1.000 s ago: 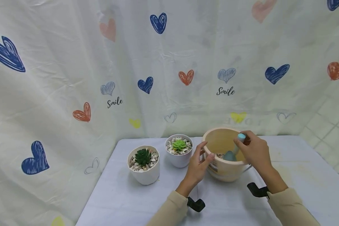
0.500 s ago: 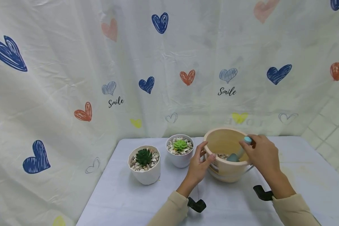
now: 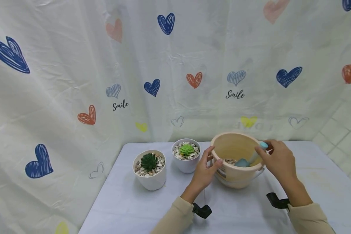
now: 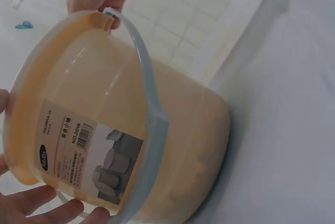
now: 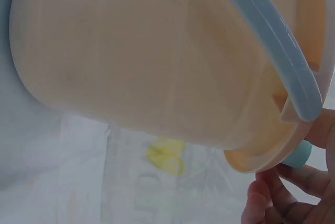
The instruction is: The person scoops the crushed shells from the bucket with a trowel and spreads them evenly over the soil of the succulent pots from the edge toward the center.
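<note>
A cream plastic bucket (image 3: 234,178) stands on the table, with small stones (image 3: 230,161) inside. My left hand (image 3: 203,172) grips its left side, thumb at the near rim and fingers along the outside. My right hand (image 3: 280,162) pinches the pale blue handle end of a small shovel (image 3: 242,163) at the bucket's right rim. The shovel leans inside, its blue-grey blade low near the stones. In the right wrist view the handle's teal end (image 5: 297,155) shows between the fingers. A blue-grey bail (image 4: 149,82) hangs down the bucket's outer side, beside a printed label (image 4: 86,150).
Left of the bucket stand two white pots: one (image 3: 152,182) with a dark green succulent, the other (image 3: 186,165), farther back, with a light green one. Stones fill both. Behind the white-covered table (image 3: 120,208) hangs a heart-print curtain (image 3: 175,65).
My right hand has moved right with the shovel's handle, so the shovel leans more toward the right rim and its blade sits lower. The left hand keeps its place on the bucket.
</note>
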`<state>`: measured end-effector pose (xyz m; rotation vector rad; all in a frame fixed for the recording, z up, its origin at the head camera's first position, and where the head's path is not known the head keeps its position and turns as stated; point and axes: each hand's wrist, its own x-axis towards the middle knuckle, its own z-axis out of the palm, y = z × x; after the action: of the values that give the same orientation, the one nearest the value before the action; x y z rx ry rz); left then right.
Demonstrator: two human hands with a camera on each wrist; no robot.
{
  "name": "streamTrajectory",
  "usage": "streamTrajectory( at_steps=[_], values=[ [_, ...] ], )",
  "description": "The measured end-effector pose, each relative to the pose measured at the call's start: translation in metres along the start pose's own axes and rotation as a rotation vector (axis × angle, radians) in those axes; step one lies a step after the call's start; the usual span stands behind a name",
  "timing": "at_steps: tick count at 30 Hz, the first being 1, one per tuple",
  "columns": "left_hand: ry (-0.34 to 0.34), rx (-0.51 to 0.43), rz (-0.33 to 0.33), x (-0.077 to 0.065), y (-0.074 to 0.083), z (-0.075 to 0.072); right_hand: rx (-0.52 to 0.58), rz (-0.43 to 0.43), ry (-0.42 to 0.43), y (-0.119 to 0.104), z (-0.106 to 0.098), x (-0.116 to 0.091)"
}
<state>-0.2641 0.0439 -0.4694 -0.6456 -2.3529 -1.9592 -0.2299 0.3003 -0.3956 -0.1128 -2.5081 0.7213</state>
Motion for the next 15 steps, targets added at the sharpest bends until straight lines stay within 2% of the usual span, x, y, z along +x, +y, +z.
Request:
streamTrajectory(
  at_steps=[4, 7, 12, 15],
  values=[
    [-0.060, 0.082, 0.003, -0.004, 0.007, -0.011, 0.036, 0.005, -0.058, 0.005, -0.003, 0.003],
    [-0.112, 0.164, 0.001, -0.009, 0.015, -0.026, 0.052, -0.003, -0.113, 0.009, -0.009, 0.009],
    [-0.173, 0.309, -0.023, -0.022, 0.030, -0.064, 0.058, -0.014, -0.201, 0.018, -0.020, 0.019],
    [-0.176, 0.407, 0.033, -0.029, 0.040, -0.091, 0.066, -0.006, -0.236, 0.025, -0.027, 0.022]
  ],
)
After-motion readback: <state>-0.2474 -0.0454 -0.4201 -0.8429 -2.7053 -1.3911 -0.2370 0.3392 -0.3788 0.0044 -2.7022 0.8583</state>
